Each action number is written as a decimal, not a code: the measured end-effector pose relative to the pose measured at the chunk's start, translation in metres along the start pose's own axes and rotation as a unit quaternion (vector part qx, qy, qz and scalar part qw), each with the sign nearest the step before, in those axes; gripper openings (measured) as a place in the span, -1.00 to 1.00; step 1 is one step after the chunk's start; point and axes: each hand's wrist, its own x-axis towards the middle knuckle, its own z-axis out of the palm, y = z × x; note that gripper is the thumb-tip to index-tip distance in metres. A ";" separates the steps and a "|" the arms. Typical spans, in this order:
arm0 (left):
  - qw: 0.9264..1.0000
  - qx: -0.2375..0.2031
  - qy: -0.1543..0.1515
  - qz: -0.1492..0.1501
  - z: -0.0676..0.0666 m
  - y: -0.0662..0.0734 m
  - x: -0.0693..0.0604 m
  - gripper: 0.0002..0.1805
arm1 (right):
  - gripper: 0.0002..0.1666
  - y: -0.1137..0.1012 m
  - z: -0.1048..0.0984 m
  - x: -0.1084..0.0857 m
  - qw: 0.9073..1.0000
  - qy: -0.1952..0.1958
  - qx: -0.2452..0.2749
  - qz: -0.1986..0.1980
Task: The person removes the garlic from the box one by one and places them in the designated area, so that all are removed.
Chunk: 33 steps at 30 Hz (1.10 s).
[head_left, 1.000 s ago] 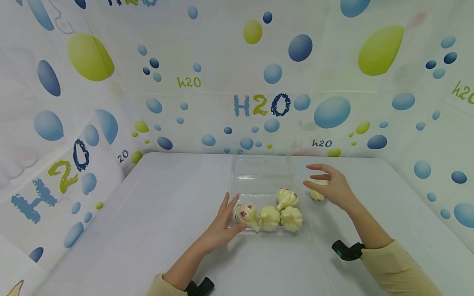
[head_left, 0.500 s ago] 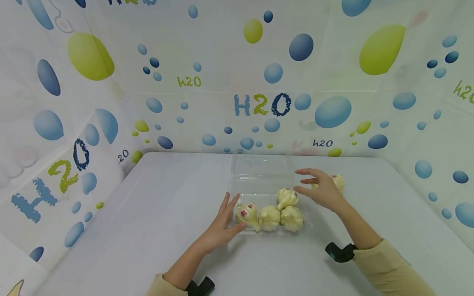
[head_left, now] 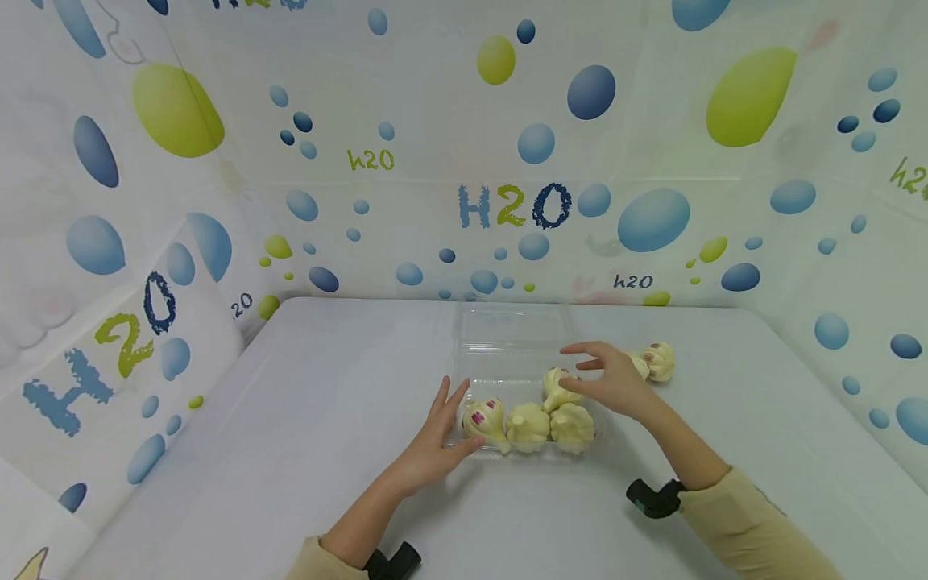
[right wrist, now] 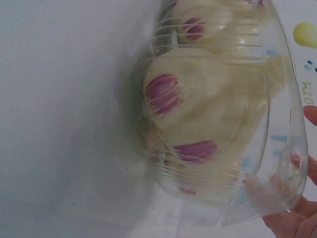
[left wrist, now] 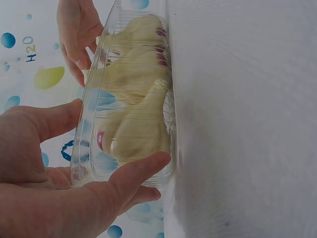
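Evidently nearer with the loose, seemingly empty right hand (head_left: 615, 380), just right of the far garlic bulb (head_left: 557, 388), stem end (head_left: 549, 406) near-left, in the container (head_left: 507, 392) touched by the spread left hand (head_left: 433, 447).

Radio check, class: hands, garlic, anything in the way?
Left hand at left side of clear container; right hand, fingers apart, at its back-right garlic bulb. Three bulbs along the front; two outside bulbs, right. No obstruction visible.
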 end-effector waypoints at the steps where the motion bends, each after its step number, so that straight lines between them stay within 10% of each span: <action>1: 1.000 0.000 0.000 0.000 0.000 0.000 0.000 -0.15 | -0.43 0.000 0.001 0.000 1.000 -0.002 -0.005 0.003; 33: 1.000 0.008 -0.001 0.000 0.001 -0.001 0.002 -0.16 | -0.42 -0.003 0.018 0.014 0.994 -0.064 -0.075 -0.043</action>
